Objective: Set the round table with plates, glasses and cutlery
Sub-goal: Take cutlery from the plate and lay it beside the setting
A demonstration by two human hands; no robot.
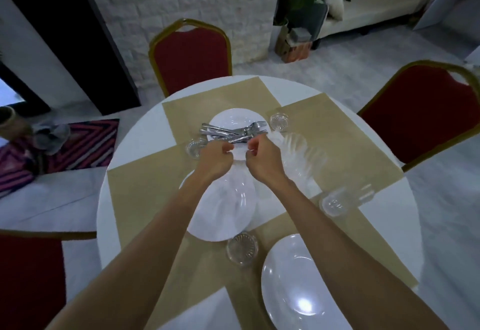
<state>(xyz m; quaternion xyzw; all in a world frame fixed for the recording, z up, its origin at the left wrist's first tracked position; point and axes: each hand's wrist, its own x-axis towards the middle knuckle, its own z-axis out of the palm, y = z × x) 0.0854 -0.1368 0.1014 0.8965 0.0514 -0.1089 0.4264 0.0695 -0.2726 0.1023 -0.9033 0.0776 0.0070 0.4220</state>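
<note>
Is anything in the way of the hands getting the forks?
Nothing visible. The left hand and right hand are right at the cutlery pile on the far plate; the nearby glass sits aside.

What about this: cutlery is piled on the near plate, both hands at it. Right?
No. The head view shows the cutlery piled on the far plate, not the near plate, with the left hand and right hand at it.
</note>
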